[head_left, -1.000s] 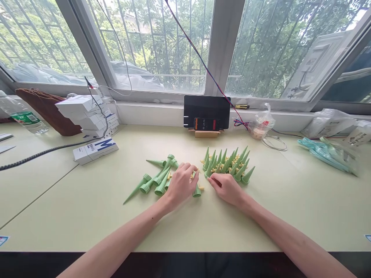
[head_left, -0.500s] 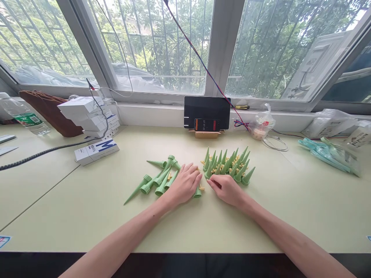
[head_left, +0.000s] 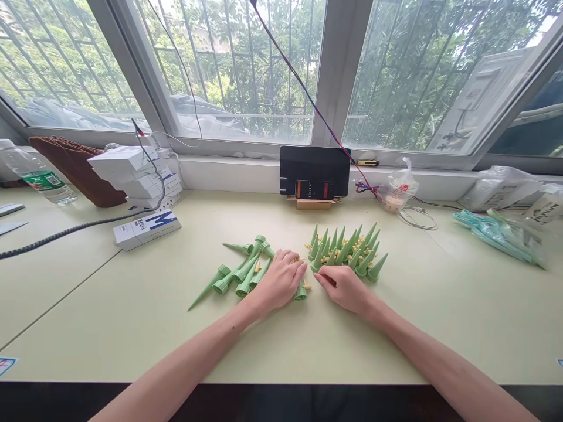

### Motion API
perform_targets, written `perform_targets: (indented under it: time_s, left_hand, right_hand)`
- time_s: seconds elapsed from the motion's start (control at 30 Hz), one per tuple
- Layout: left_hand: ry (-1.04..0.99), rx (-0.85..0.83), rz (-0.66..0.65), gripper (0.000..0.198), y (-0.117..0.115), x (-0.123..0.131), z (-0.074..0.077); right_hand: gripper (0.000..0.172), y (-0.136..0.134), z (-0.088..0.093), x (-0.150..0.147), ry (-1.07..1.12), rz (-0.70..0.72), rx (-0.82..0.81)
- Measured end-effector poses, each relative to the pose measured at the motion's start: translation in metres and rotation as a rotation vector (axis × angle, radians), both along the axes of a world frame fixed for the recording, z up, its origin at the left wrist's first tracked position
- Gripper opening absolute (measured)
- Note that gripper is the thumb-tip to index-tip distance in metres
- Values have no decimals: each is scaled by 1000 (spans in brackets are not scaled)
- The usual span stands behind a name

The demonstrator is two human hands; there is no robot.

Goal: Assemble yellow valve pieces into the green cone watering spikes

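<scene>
My left hand lies palm down over the right end of a loose pile of green plastic watering spikes. Its fingers are stretched out and partly cover the pieces below, including one spike with a yellow valve. Close by on the right, my right hand rests on the table with its fingers curled closed; anything inside is hidden. Just beyond its knuckles, green spikes stand points up in rows, with small yellow valves among them.
A phone leans on a black panel at the back. White boxes and a water bottle are at left. A knotted plastic bag and turquoise bundle lie at right. The table's front edge is near me.
The digits on the phone's screen differ. Both hands and the green spikes stay in place; the view has shifted very slightly.
</scene>
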State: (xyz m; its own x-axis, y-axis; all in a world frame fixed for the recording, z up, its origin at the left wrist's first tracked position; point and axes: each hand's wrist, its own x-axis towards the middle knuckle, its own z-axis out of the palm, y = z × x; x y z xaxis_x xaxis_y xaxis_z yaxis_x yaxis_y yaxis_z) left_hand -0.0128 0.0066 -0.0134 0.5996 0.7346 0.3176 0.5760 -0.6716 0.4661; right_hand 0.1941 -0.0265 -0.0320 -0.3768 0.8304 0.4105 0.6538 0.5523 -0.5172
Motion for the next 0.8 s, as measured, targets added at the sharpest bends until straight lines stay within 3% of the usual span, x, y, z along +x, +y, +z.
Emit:
perform_targets:
  time_s: [0.5, 0.8]
  left_hand:
    - [-60, 15, -40, 36, -5, 4, 3]
    - [-128, -20, -110, 30, -11, 7, 2]
  right_hand:
    - [36, 0, 0, 0, 18, 6, -16]
    - [21, -3, -1, -6, 115, 23, -33]
